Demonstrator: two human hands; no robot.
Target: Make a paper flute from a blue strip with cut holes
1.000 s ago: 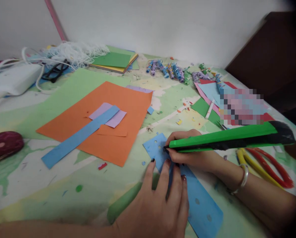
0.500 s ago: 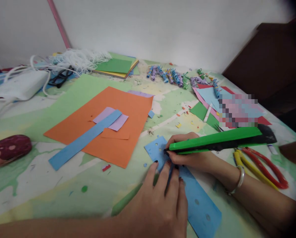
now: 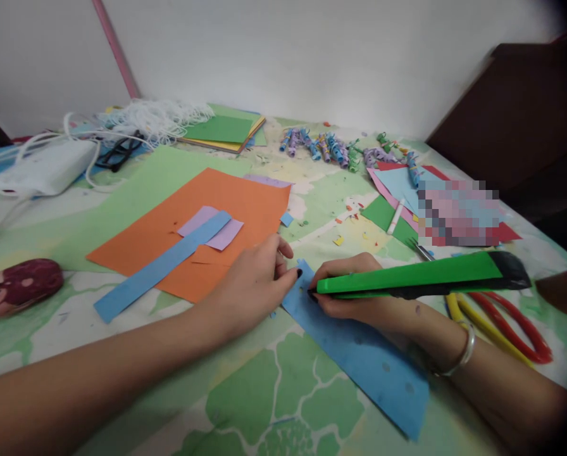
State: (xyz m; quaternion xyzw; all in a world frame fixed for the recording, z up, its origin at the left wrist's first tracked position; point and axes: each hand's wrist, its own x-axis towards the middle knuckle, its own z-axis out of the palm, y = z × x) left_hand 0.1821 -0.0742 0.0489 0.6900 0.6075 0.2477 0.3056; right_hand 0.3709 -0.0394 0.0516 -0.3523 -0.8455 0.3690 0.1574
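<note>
A blue paper strip (image 3: 359,358) with several small round holes lies slanted on the table in front of me. My right hand (image 3: 366,308) grips a green and black utility knife (image 3: 416,273) and rests on the strip's far part. The knife's tip is hidden by the fingers. Beside the strip's far left end is my left hand (image 3: 257,275), its fingers loosely curled and the thumb apart from them. That thumb's tip meets the paper's edge; I see nothing held in this hand.
Orange paper (image 3: 250,187) carries a narrow blue strip (image 3: 164,266). To the right are red-and-yellow-handled pliers (image 3: 511,329) and tweezers (image 3: 421,249). Small paper rolls (image 3: 331,145) sit at the back. A computer mouse (image 3: 22,285) and white adapter (image 3: 50,168) are on the left.
My left hand has lifted off the blue strip and moved up and left to its far end, uncovering more paper. The right hand stays nearly in place with the utility knife.
</note>
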